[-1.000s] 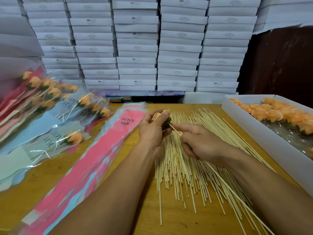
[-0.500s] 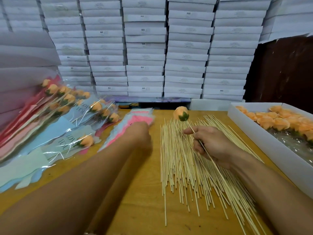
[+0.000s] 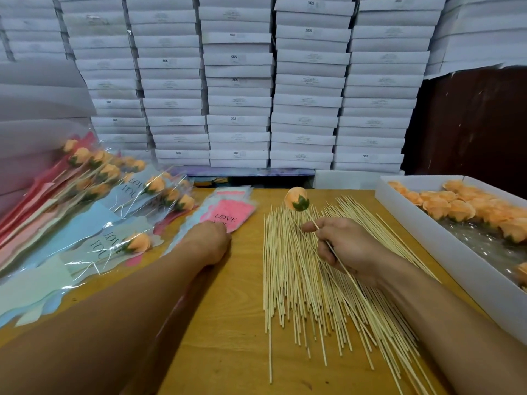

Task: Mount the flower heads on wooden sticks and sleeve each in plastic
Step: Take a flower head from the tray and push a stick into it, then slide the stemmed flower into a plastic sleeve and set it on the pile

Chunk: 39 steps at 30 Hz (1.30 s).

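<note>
Hands of one person work over a wooden surface (image 3: 228, 323), seen from above and behind. Landmark: a wide heap of loose wooden sticks (image 3: 302, 280) fanned across the middle of the surface.

Over that heap, the right hand (image 3: 346, 249) pinches one stick (image 3: 313, 223) between thumb and forefinger, its other fingers curled around the shaft. An orange flower head (image 3: 296, 199) with a green base is mounted on the stick's far tip and stands above the far end of the heap, clear of the surface.

Left of the heap, the left hand (image 3: 209, 240) rests knuckles-up at the near end of a stack of plastic sleeves (image 3: 228, 208); the top sleeve is pink and printed "LOVE YOU". Its fingers are hidden behind the back of the hand, so their grip cannot be told.

Further left of the heap lies a pile of finished flowers (image 3: 119, 195), each orange head on a stick inside a clear sleeve backed in blue, pink or red.

Right of the heap, a white tray (image 3: 427, 232) holds many loose orange flower heads (image 3: 462, 209).

Beyond the heap, stacked white boxes (image 3: 239, 81) form a wall at the back.
</note>
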{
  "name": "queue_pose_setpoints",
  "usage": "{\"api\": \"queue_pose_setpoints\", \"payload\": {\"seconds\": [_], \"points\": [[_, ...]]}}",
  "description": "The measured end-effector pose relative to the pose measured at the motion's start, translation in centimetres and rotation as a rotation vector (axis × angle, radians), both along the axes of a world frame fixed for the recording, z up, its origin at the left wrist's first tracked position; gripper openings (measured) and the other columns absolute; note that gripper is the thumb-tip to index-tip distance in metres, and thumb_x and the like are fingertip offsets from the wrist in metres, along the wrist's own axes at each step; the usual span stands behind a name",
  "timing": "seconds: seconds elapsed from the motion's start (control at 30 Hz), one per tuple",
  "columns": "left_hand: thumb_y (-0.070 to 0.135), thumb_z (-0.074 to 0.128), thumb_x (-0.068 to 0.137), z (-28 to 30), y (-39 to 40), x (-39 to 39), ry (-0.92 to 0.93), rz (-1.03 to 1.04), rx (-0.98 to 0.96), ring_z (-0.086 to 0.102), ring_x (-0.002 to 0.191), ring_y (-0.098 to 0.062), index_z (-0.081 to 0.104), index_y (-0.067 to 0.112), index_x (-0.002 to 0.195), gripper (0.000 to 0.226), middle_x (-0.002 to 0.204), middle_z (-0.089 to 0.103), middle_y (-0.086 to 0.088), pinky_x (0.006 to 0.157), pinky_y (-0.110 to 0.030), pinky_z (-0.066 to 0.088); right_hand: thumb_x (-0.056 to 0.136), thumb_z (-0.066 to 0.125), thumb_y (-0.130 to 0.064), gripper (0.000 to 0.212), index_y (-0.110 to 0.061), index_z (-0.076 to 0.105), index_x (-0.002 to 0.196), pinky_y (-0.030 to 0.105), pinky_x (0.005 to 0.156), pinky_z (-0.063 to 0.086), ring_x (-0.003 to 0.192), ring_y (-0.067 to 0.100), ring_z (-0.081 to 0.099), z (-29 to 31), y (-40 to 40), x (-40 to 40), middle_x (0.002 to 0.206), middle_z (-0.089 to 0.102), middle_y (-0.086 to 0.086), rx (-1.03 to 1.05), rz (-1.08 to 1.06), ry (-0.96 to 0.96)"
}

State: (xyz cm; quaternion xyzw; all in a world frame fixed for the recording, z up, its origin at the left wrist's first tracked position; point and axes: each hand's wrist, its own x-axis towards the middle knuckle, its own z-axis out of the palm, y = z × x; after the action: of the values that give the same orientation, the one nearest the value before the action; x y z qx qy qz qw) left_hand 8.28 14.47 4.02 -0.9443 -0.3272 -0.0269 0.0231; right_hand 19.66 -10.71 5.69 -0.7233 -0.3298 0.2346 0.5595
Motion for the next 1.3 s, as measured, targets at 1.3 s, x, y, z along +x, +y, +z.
{"api": "queue_pose_setpoints", "payload": {"seconds": [1.3], "points": [[0.012, 0.055, 0.087, 6.4, -15.1, -2.4, -0.150, -0.243, 0.384, 0.066, 0.082, -0.032, 0.030, 0.016, 0.066, 0.033, 0.082, 0.059, -0.009, 0.057, -0.033, 0.037, 0.103, 0.047, -0.029, 0.015, -0.018, 0.046, 0.113, 0.015, 0.028, 0.022, 0.033, 0.006, 0.030, 1.0, -0.2, 0.5, 0.091, 0.076, 0.023, 0.063, 0.020, 0.437]]}}
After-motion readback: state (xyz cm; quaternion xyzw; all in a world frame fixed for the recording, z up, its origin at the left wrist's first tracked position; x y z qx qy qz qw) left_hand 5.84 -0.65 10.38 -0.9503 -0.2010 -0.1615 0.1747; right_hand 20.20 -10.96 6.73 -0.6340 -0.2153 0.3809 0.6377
